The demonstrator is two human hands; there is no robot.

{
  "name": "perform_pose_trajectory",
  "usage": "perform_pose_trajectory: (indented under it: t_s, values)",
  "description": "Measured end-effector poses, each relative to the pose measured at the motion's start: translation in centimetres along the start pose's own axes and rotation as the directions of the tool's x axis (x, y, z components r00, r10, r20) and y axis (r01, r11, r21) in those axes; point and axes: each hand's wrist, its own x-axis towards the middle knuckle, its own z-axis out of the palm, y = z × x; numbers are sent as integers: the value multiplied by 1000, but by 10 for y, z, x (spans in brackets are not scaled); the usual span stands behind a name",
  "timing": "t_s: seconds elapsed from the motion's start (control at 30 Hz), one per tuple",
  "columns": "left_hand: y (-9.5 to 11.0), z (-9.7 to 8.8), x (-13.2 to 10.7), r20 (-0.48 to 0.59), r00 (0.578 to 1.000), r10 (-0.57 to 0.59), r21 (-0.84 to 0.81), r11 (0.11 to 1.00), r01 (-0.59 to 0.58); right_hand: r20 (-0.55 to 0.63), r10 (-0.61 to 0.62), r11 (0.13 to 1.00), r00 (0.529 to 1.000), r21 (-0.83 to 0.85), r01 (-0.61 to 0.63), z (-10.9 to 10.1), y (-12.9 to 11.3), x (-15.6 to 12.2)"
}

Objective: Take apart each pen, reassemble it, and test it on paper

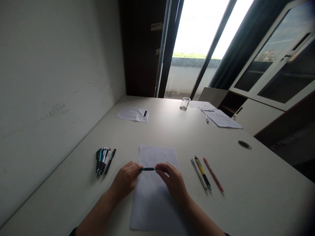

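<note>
Both my hands meet over a sheet of paper (157, 155) whose upper half is covered in handwriting. Between them they hold a dark green pen (147, 169) level, just above the sheet. My left hand (126, 180) pinches its left end, and my right hand (173, 180) pinches its right end. Left of the sheet lies a tight row of several pens (103, 161). On its right lie three more: a white pen (199, 173), a yellow and black pen (202, 171) and a red pen (213, 174).
The white table (246, 196) runs along a wall on the left. Far back lie a folded paper (133, 114), a glass (184, 103) and written sheets with a pen (221, 118). A cable hole (244, 144) sits at right. A window and cabinet stand behind.
</note>
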Motion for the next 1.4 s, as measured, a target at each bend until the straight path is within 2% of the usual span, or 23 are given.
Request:
perform_pose_trajectory:
  t_s: [0.5,0.87,1.1,1.27,1.4]
  values:
    - [-3,3,-3,30,1000,4,-98,995,-1,7,-16,1000,1000,-8,16,-1,-4,1]
    - [-4,3,-4,32,999,44,-49,998,-43,14,7,998,1000,-57,-6,-1,-3,-2]
    - [-3,4,-4,25,996,85,-35,996,-84,86,54,998,995,-34,-52,0,-6,-5]
    - [-3,4,-4,15,998,55,-42,998,-54,112,84,996,990,15,-87,2,0,-6]
    - [-5,5,-4,-7,999,43,-57,997,-43,117,69,998,991,2,-70,3,5,-6]
